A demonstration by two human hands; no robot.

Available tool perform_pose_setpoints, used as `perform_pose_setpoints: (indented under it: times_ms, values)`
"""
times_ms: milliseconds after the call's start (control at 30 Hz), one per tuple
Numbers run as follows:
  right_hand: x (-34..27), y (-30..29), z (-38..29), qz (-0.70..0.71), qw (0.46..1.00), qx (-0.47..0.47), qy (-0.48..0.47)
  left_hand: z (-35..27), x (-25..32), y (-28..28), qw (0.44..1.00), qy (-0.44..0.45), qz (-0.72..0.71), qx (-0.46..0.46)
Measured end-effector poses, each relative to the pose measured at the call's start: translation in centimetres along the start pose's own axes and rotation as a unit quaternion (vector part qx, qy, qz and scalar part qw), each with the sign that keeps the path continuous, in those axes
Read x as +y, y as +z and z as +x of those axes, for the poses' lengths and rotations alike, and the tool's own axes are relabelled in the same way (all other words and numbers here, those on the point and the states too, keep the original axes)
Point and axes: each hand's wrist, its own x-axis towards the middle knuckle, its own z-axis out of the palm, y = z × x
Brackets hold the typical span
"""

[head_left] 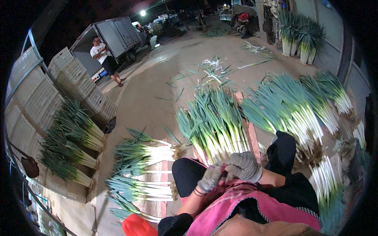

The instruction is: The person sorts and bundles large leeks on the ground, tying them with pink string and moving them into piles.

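Observation:
My left hand (210, 178) and my right hand (244, 167), both in grey knit gloves, meet in front of my pink apron (215, 206). Between their fingertips is a thin purplish-red strip (223, 167), pinched from both sides; its full length is hidden. Just beyond my hands lies a large bundle of leeks or large green onions (218, 126), white stalks towards me and green leaves pointing away. The gloves cover part of the stalk ends. My knees, in black trousers (187, 174), flank this bundle.
More stalks lie in piles at left (153, 183) and right (298, 115). Tied bundles (79, 138) stand by stacked plastic crates (79, 76); others (301, 38) lean on the right wall. Leaf trimmings (212, 70) litter the floor. A person (103, 56) stands beside a box truck (115, 35).

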Motion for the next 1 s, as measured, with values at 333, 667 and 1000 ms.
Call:
perform_pose_setpoints:
  times_ms: [333,667,1000]
  values:
    - [4.6,3.0,-9.7,0.253,0.917,-0.181,0.251,3.6,1.7,6.2,0.964,0.15,-0.171,0.136]
    - [12.7,-26.9,-53.2,-0.011,0.658,0.629,0.415,11.2,1.1,-7.2,0.996,0.02,-0.058,0.066]
    - [3.2,-27.9,-54.3,-0.585,0.47,0.111,0.652,12.5,-1.2,-20.9,0.881,0.073,-0.454,0.109]
